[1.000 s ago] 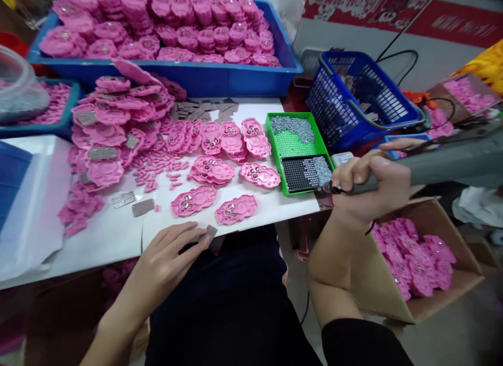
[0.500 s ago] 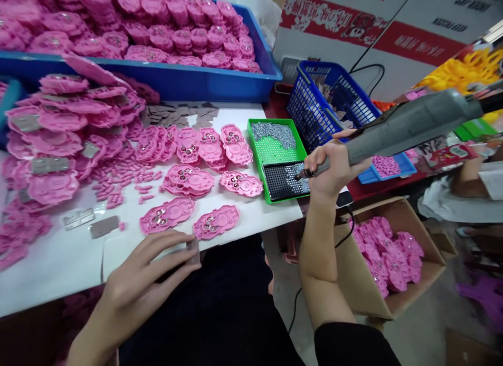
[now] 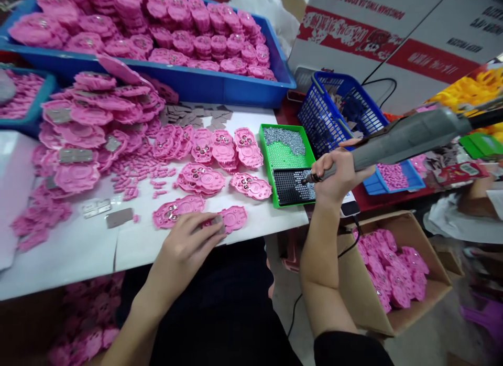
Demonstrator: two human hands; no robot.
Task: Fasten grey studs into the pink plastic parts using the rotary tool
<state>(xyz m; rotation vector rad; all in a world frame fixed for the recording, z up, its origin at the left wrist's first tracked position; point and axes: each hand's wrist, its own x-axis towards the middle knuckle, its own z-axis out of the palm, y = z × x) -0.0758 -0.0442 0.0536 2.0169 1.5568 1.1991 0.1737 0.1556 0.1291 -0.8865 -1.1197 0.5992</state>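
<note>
My left hand [image 3: 186, 243] pinches a small grey metal plate [image 3: 218, 224] over a pink plastic casing [image 3: 236, 217] at the table's near edge. The fingers hide part of that casing. Another pink casing [image 3: 168, 211] lies just left of it. My right hand [image 3: 336, 172] grips a grey electric screwdriver [image 3: 408, 136], its bit pointing down and left. The bit's tip is at a black perforated plate [image 3: 283, 187] with small screws in its right part; whether it touches a screw I cannot tell. This plate sits in a green tray [image 3: 269, 164] with loose silver screws [image 3: 285, 138] at its far end.
Stacked pink casings fill a long blue bin [image 3: 236, 90] behind. A pile of pink casings [image 3: 78, 125] and small pink parts [image 3: 133, 174] cover the left side. Beyond the green tray stands a blue basket [image 3: 326, 114]. A cardboard box [image 3: 353, 298] of pink parts sits at lower right.
My left hand has moved right with the metal plate, from beside the near casing to over it. My right hand still holds the screwdriver at the black plate. The view has shifted slightly left.
</note>
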